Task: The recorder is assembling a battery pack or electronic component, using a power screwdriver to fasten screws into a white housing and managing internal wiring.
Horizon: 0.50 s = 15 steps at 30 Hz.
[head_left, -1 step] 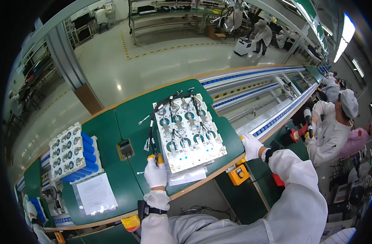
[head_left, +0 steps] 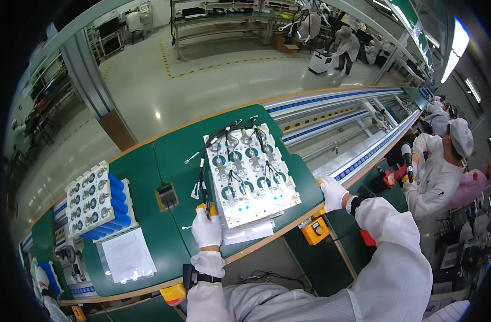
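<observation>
On the green bench, a white battery module (head_left: 256, 196) lies with its round cell ends and metal tabs facing up. A black cable bundle (head_left: 202, 169) runs over its far edge and down its left side. My left hand (head_left: 206, 228), gloved in white with yellow fingertips, is closed on the lower end of these cables, beside the module's near left corner. A loose cable end pokes out left of that hand. My right hand (head_left: 334, 194), also gloved, rests at the bench's right edge with fingers extended; it holds nothing visible, and its fingertips are partly hidden.
A second module with blue cells (head_left: 97, 201) stands at left, beside a paper sheet (head_left: 128, 256) in a clear sleeve. A socket box (head_left: 166, 197) is set into the bench (head_left: 189, 137). Roller conveyors (head_left: 331, 104) extend right, where a co-worker (head_left: 436, 155) holds a power tool.
</observation>
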Each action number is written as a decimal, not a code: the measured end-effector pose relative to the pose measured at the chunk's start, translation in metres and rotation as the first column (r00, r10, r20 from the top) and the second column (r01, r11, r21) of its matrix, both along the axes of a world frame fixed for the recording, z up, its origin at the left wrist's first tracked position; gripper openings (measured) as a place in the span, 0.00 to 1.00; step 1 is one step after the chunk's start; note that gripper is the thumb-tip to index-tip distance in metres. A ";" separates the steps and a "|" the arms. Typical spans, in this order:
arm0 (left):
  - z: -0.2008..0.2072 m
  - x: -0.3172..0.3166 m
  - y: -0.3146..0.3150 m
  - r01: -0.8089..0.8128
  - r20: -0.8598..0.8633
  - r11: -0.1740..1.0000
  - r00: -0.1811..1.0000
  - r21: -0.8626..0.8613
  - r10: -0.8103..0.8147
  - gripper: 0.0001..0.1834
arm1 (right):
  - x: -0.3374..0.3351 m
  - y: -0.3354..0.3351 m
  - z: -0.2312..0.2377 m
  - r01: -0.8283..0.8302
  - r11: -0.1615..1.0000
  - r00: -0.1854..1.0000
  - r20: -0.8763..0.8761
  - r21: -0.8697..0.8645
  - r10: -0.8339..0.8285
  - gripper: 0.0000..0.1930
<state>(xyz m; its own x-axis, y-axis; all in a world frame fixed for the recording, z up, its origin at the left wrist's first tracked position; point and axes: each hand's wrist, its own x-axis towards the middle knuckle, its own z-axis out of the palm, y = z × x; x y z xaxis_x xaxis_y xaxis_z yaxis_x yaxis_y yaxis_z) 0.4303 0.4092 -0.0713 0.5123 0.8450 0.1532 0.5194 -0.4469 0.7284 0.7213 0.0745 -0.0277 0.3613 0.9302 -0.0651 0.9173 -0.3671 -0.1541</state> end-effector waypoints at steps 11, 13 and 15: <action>-0.009 0.000 0.001 0.005 0.046 0.997 0.999 0.081 -0.009 0.12 | -0.004 0.002 0.001 0.074 0.996 0.997 -0.008 -0.045 -0.075 0.39; -0.010 0.000 0.002 0.008 0.043 0.997 0.999 0.072 -0.011 0.12 | -0.003 0.003 0.001 0.074 0.997 0.997 -0.016 -0.038 -0.075 0.38; -0.009 0.000 0.002 0.011 0.040 0.998 0.999 0.065 -0.013 0.12 | -0.002 0.005 0.001 0.075 0.996 0.997 -0.026 -0.056 -0.077 0.39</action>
